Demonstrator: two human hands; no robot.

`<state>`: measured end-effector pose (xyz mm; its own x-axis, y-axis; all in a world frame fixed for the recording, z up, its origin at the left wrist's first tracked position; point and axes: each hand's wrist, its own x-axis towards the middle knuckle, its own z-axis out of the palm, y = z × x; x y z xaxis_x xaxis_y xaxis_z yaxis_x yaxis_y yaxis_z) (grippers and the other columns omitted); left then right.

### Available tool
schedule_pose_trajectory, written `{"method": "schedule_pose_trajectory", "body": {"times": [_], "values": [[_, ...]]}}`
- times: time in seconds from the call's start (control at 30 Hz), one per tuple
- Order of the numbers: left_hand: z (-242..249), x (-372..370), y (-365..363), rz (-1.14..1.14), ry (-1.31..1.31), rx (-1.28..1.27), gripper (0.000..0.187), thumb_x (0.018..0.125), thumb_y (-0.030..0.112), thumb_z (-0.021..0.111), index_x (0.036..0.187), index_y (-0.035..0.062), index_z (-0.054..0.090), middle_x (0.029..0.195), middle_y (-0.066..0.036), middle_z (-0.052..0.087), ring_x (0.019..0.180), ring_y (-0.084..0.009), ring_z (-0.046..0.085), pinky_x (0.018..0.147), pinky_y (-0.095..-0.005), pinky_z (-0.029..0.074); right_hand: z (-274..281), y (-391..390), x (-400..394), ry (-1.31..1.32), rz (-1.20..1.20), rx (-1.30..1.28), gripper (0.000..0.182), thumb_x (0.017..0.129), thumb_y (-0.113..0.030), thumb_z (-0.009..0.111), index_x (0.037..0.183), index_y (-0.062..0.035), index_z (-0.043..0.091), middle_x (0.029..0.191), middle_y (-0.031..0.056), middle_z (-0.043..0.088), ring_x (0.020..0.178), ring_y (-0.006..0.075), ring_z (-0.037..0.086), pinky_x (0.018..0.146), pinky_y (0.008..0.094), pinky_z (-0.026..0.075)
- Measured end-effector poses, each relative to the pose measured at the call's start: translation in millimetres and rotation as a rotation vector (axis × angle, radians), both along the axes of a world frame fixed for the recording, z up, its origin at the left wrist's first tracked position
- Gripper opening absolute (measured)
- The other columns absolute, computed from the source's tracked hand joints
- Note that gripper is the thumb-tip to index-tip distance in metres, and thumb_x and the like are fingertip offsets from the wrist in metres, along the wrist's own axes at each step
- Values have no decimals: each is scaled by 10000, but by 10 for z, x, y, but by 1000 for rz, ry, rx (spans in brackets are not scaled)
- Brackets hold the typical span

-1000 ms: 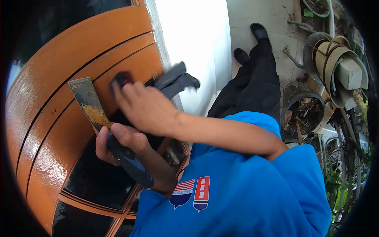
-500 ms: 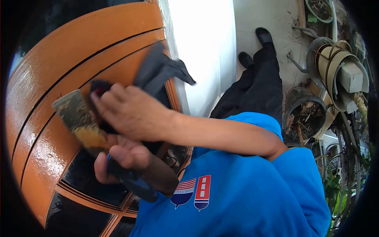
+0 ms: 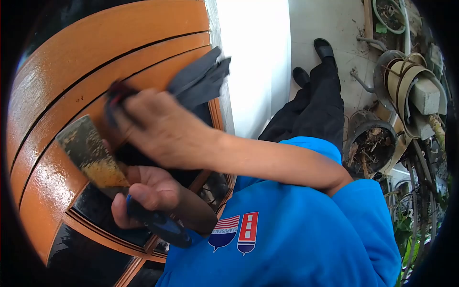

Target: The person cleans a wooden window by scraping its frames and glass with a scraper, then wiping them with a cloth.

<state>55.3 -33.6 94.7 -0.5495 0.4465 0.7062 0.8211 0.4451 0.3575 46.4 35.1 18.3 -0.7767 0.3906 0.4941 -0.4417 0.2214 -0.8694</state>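
My left hand (image 3: 153, 191) is closed around the blue handle (image 3: 160, 225) of a scraper. Its wide metal blade (image 3: 91, 153) points up and to the left, with pale flecks and a yellowish-brown patch on it. Just above, my right hand (image 3: 162, 126), blurred by motion, grips a dark cloth (image 3: 201, 79). Part of the cloth bunches near the fingers, with a reddish spot, and a loose end hangs out behind the hand. The cloth and right fingers are close to the blade; whether they touch it is unclear.
An orange wooden door or frame (image 3: 52, 110) with dark glass panels (image 3: 88, 253) lies to the left. A bright white surface (image 3: 256, 57) stands beside it. On the right are a pot of dry debris (image 3: 370, 143), stacked containers (image 3: 406, 86) and plants. My feet are on pale tiles (image 3: 330, 19).
The right hand with the cloth has shifted slightly left, and the cloth's loose end has swung and changed shape. The scraper has moved slightly left and down, still in the left hand.
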Motion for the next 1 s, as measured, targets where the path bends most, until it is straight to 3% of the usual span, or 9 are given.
{"method": "schedule_pose_trajectory", "body": {"times": [0.1,0.17,0.3,0.43,0.5,0.67,0.73,0.87,1.0], "values": [[113,-57,-36,-1,106,-74,271,976,56,391,1241,90,349,1368,-461,384,1265,-614,465,1106,-677,403,-133,-52,-73,21,-21,178,366,879,-149,522,1202,12,587,1073,138,500,977,306,507,786,406,438],[156,-55,-45,-32,117,-60,241,982,43,389,1219,86,372,1371,-442,405,1270,-591,475,1098,-671,421,-536,-58,-40,-310,93,117,311,857,-161,543,1098,31,587,1092,185,508,935,317,502,766,453,425],[108,-10,-80,-72,110,-65,243,988,43,384,1226,89,387,1379,-425,419,1283,-579,471,1101,-670,417,-1234,-196,268,-435,-67,175,512,735,-13,601,1227,107,531,1234,296,462,1049,429,483,890,483,432],[242,34,-108,-89,190,-131,273,996,79,375,1268,106,377,1410,-417,393,1292,-600,447,1113,-679,390,-519,-76,129,-56,118,-84,555,722,-135,670,1241,36,571,1363,295,419,1368,487,359,1022,598,347],[372,67,-126,-97,246,-91,280,999,98,371,1278,108,371,1426,-414,375,1292,-608,440,1119,-684,376,-152,-67,21,168,218,-75,521,746,-258,704,1206,-28,622,1431,238,424,1469,423,276,1085,646,273],[580,274,-315,8,326,-23,273,1025,209,341,1294,249,363,1518,-384,255,1377,-610,322,1162,-678,297,761,-143,-397,471,157,34,470,805,-437,683,1125,-93,674,1523,164,403,1531,345,187,1181,667,104],[610,253,-352,-12,375,-75,330,1029,190,332,1358,184,322,1492,-401,301,1328,-602,400,1154,-660,332,849,-174,-488,532,129,1,414,822,-451,659,1028,-92,670,1557,169,375,1541,368,167,1183,678,72],[626,272,-342,37,379,-113,331,1022,162,340,1353,162,324,1457,-418,344,1306,-598,437,1152,-653,344,-47,-39,-185,308,304,298,484,893,-511,596,1096,-81,689,1557,212,383,1541,358,174,1188,669,85],[605,313,-375,5,349,-96,300,1016,149,347,1315,166,338,1419,-429,375,1298,-605,438,1151,-657,341,-677,-135,6,137,239,211,564,917,-529,552,1148,-26,656,1405,300,473,1506,454,215,1165,706,62]]}}
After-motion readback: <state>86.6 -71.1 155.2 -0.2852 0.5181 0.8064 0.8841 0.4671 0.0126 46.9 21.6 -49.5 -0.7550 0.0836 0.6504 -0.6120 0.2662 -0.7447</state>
